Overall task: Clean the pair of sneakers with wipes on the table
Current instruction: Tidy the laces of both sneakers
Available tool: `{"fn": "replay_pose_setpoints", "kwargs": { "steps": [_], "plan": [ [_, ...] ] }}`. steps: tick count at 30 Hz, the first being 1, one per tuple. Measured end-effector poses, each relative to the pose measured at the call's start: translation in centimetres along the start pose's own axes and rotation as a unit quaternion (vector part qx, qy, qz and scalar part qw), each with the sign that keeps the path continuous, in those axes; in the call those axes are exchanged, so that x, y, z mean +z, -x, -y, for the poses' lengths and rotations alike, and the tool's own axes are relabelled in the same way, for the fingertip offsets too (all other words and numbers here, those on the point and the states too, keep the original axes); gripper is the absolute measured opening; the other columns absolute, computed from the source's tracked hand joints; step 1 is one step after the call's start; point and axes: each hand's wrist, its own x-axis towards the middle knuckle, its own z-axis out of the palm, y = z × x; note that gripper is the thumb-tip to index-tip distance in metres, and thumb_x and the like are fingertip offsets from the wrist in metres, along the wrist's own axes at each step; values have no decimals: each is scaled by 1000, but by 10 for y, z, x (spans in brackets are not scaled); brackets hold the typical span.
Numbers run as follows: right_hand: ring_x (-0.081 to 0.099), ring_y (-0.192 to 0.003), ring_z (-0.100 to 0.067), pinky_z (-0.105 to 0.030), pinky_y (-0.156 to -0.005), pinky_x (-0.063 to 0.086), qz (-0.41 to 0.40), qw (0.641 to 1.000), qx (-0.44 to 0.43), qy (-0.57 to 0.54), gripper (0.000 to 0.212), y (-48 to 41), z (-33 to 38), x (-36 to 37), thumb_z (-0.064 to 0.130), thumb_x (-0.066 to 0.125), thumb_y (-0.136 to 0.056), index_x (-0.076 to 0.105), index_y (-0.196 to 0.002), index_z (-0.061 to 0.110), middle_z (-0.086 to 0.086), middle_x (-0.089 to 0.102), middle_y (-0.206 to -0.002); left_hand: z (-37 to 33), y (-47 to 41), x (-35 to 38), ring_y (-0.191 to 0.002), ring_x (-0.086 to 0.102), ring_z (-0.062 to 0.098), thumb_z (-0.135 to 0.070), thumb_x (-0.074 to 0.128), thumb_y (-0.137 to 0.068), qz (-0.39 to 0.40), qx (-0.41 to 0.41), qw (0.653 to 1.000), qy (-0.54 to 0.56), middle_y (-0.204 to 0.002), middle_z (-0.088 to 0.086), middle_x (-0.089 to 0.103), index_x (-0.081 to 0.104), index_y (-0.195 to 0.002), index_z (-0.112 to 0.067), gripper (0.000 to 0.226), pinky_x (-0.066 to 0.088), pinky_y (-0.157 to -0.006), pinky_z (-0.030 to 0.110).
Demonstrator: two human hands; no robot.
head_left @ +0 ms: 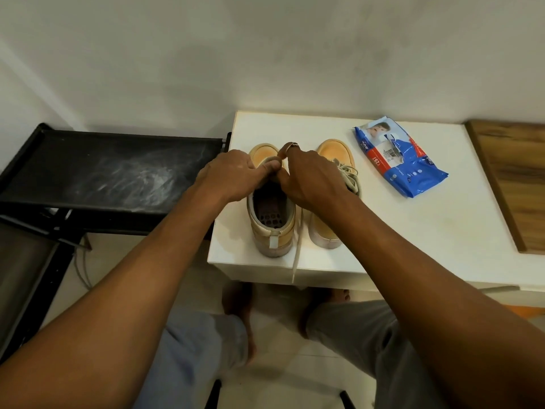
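Observation:
Two tan sneakers stand side by side on the white table (pixel 413 231), toes pointing away from me. Both my hands are over the left sneaker (pixel 272 228). My left hand (pixel 233 175) pinches its tongue or lace area at the mouth. My right hand (pixel 309 175) grips the same spot, a ring on one raised finger. A loose lace (pixel 297 255) hangs from that shoe over the table's front edge. The right sneaker (pixel 331 154) is partly hidden by my right wrist, its laces bunched. A blue pack of wipes (pixel 404 160) lies to the right of the shoes.
A black dusty rack shelf (pixel 118 169) stands left of the table, touching its corner. A wooden board (pixel 516 178) lies at the table's right side. A plain wall is behind. My legs and bare feet are below the table's front edge.

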Motion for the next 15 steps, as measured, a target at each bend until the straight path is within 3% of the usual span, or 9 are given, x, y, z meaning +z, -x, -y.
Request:
{"fn": "replay_pose_setpoints", "kwargs": {
  "steps": [3, 6, 8, 11, 13, 15],
  "plan": [
    [63, -95, -24, -45, -92, 36, 84, 993, -35, 70, 47, 1, -3, -11, 53, 49, -96, 54, -125, 16, -2, 68, -100, 3, 3, -8, -63, 61, 20, -87, 40, -79, 50, -7, 998, -26, -64, 4, 62, 62, -64, -14, 78, 45, -61, 33],
    [57, -113, -23, -46, -99, 28, 136, 987, -56, 70, 62, 0, -5, -16, 58, 62, -86, 50, -134, 20, 0, 66, -118, 4, 6, -17, -65, 59, 22, -89, 37, -73, 91, -11, 994, -54, -70, 9, 64, 64, -71, -2, 91, 44, -62, 34],
    [55, -117, -22, -44, -99, 27, 139, 988, -56, 37, 70, 0, -7, -21, 59, 68, -81, 48, -137, 22, 1, 65, -119, 3, 9, -22, -58, 49, 18, -81, 43, -82, 99, -14, 993, -67, -63, 7, 53, 57, -67, -4, 80, 38, -57, 31],
    [56, -111, -20, -41, -97, 31, 136, 989, -47, -28, 65, 1, -7, -32, 54, 72, -80, 51, -134, 27, 6, 62, -105, 4, 13, -28, -56, 50, 17, -72, 47, -89, 109, -23, 991, -71, -64, 7, 55, 62, -68, -2, 75, 35, -55, 28],
    [58, -100, -17, -39, -96, 40, 124, 989, -43, -73, 57, 1, -6, -38, 46, 75, -81, 55, -131, 28, 9, 59, -96, 6, 15, -32, -76, 65, 22, -71, 43, -92, 113, -23, 991, -74, -88, 11, 71, 77, -87, -6, 74, 43, -63, 29],
    [60, -86, -11, -30, -85, 48, 116, 985, -33, -120, 51, 1, -4, -40, 36, 77, -81, 58, -128, 27, 9, 61, -93, 6, 18, -37, -98, 67, 25, -65, 42, -96, 115, -26, 990, -74, -111, 12, 73, 80, -102, -14, 63, 46, -78, 33]
  ]
}}
